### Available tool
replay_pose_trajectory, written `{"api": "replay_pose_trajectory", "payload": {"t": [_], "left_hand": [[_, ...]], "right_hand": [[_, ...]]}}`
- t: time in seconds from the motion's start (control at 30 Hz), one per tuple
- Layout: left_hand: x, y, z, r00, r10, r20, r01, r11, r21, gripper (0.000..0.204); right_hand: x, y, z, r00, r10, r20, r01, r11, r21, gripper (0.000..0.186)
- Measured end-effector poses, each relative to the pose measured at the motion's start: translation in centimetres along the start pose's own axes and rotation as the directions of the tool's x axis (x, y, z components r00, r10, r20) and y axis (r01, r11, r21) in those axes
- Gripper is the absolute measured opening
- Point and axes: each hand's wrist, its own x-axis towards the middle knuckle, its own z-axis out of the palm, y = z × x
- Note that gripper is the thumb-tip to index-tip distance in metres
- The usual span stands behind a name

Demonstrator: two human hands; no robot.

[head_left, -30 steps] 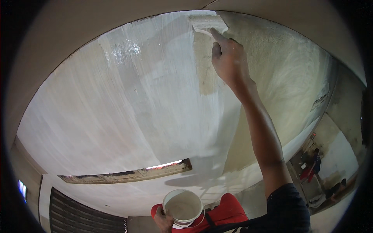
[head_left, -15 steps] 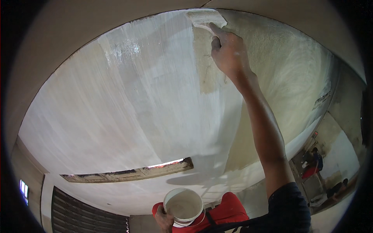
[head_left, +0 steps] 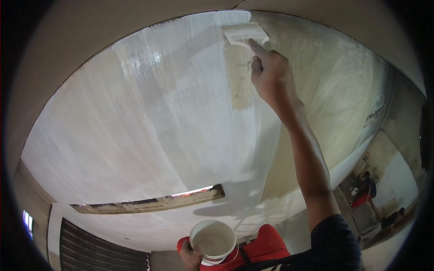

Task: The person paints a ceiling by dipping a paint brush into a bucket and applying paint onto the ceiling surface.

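My right hand is raised high on the wall, its fingers closed round a wide paintbrush coated in white. The brush lies against the wall just below its top edge, at the border between white-coated and bare beige surface. Low in the view, my left hand grips the side of a white bucket at its rim. Greyish-white material shows inside the bucket, which rests by my red-trousered leg.
A long narrow opening cuts through the lower wall. Dark slatted shutters stand at lower left, and a small bright window is beyond. At far right, a person in red trousers is some distance off. The ceiling borders the wall above.
My right hand and the paintbrush have moved down and slightly right. A fresh white patch shows along the wall's top edge where the brush was. My left hand and the bucket stay put.
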Motion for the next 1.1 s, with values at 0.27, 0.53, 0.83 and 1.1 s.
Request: {"api": "replay_pose_trajectory", "payload": {"t": [0.27,0.53,0.83,1.1], "left_hand": [[0.0,-0.7,-0.2,0.997,0.080,-0.002,-0.079,0.994,0.069,0.056],[0.7,-0.3,0.5,0.993,0.076,-0.089,-0.071,0.996,0.056,0.054],[0.6,0.0,0.7,0.994,0.093,-0.061,-0.090,0.995,0.045,0.047],[1.2,-1.5,1.2,0.997,0.061,-0.040,-0.064,0.995,-0.082,0.051]], "right_hand": [[-0.2,0.5,1.9,0.998,-0.015,0.054,0.012,0.998,0.055,0.040],[-12.7,1.4,-0.4,0.859,0.192,0.474,-0.238,0.971,0.037,0.040],[-1.0,-0.3,-1.9,0.994,0.021,0.112,-0.032,0.995,0.099,0.038],[-11.5,1.6,1.3,0.893,0.144,0.426,-0.128,0.990,-0.066,0.041]]}}
